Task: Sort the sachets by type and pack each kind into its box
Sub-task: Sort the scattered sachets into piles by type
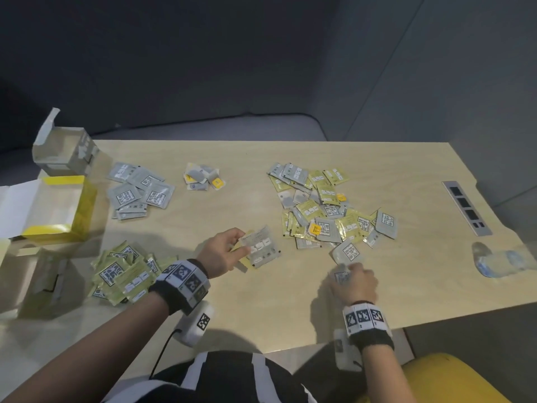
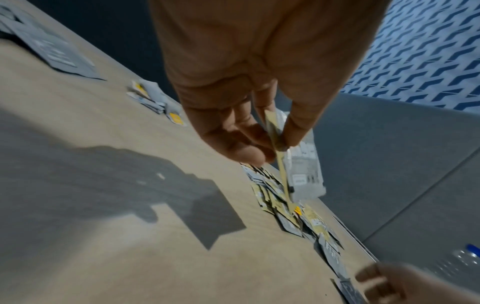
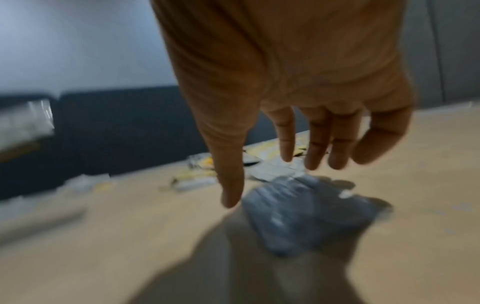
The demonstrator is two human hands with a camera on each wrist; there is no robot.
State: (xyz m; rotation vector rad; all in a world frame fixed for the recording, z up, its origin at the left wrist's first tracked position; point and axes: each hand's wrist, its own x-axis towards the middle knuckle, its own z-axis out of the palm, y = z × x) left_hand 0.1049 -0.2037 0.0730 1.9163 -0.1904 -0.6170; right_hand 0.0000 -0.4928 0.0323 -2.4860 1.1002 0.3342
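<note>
Mid-sort at a pale wooden table (image 1: 290,301), boxes not yet filled. Left hand (image 1: 222,253) raised just above the tabletop, thumb and fingers pinching a small fan of flat sachets (image 1: 260,247), grey and pale yellow-green together, seen edge-on from the left wrist. Right hand (image 1: 356,282) low over the table near the mixed pile's near edge, fingers (image 3: 315,144) straight and spread in the blurred right wrist view, gripping nothing, hovering over or perhaps touching a loose grey sachet (image 1: 347,253); contact impossible to confirm.

Unsorted heap (image 1: 325,210) to the right of centre: grey and yellow-green foil packets overlapping, a few small bright yellow ones among them. Already separated: a grey pile (image 1: 139,191) at far left, a yellow-green pile (image 1: 125,273) at near left, a little cluster of small sachets (image 1: 202,177) at far centre. Three open cartons along the left edge: grey box (image 1: 65,152) far, yellow box (image 1: 55,207) in the middle, pale box (image 1: 43,283) nearest.

Likely next: picking the grey sachet off the table, a thin flat thing needing a fingertip under its edge, then splitting the left hand's mixed fan between the matching piles.

Clear plastic bottle (image 1: 502,261) lying at far right, beside a socket strip (image 1: 466,207).
</note>
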